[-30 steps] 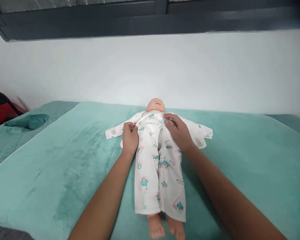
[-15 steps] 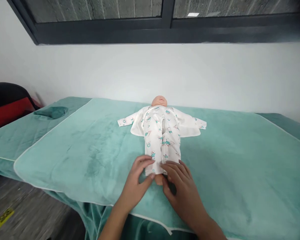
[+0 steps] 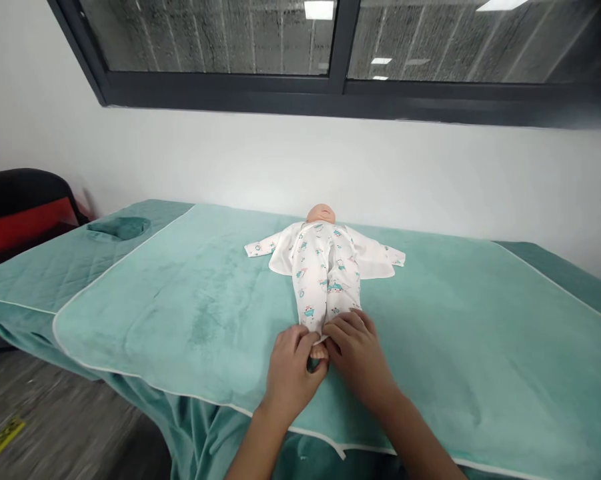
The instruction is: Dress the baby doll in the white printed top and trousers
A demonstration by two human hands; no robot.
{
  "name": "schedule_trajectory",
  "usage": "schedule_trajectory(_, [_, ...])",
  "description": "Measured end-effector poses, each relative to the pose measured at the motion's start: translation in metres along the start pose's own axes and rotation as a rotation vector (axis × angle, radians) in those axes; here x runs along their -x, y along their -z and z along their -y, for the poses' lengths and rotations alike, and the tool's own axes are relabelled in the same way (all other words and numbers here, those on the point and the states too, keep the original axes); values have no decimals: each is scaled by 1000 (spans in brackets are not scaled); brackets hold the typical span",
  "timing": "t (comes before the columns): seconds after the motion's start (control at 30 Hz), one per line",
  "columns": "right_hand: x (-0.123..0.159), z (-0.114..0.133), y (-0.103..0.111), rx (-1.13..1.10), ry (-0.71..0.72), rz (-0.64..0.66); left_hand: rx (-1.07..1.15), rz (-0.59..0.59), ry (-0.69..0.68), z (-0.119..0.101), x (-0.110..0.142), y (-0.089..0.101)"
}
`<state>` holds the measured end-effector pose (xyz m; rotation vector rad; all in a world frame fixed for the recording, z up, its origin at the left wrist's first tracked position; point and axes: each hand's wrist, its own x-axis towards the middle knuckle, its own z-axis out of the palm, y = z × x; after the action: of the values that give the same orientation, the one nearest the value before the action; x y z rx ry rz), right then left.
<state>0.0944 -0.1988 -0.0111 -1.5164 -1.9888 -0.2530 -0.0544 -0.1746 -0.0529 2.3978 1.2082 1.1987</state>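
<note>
A baby doll (image 3: 321,213) lies on its back, its head toward the wall. White printed baby trousers (image 3: 311,280) lie over its front and legs, above an open white baby shirt (image 3: 377,259) with sleeves spread to both sides. At the trouser cuff by the doll's foot (image 3: 319,351), my left hand (image 3: 294,365) has its fingers curled and closed on the fabric. My right hand (image 3: 357,353) grips the hem on the other side, its fingertips bent in toward the foot. The other foot is hidden.
A teal blanket (image 3: 205,293) with white piping covers the table under the doll. A hollowed teal pillow (image 3: 119,228) rests at the left. Behind is a white wall with a dark window frame (image 3: 215,97). A black and red chair (image 3: 27,217) stands at the left.
My left hand has gone from spread fingers to curled ones at the cuff. Both hands are closer together round the foot, and the trouser bottoms look narrower. The view has tilted up slightly.
</note>
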Motion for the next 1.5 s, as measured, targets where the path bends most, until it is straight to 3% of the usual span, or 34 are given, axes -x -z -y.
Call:
schedule_trajectory(0.23, [6,14,8,-186,154,15,187,12,204,4,3,3])
schedule_trajectory(0.47, [23,18,4,-175,134,-7,398,-109,324,5,6,7])
schedule_trajectory(0.57, [24,25,4,-210,135,0,377,-129,328,7,9,7])
schedule_trajectory(0.67, [28,22,8,-266,157,0,295,-126,235,10,15,5])
schedule_trajectory(0.73, [38,10,9,-300,98,-65,225,-104,129,12,22,4])
schedule_trajectory(0.83, [58,-12,7,-295,-168,-185,133,-100,26,11,32,3])
schedule_trajectory(0.9, [69,-23,2,-254,-331,-166,91,-126,13,5,36,2])
schedule_trajectory(1.0, [70,-29,-4,-190,-408,-69,-1,-150,-32,-12,30,3])
schedule_trajectory(1.13, [58,-27,-7,-175,-449,25,-110,29,-136,-38,1,3])
schedule_trajectory(1.27, [52,-30,-4,-268,-490,88,-149,230,-138,-46,-29,5])
schedule_trajectory(1.5, [49,-41,-3,-459,-586,84,-163,302,-116,-48,-43,6])
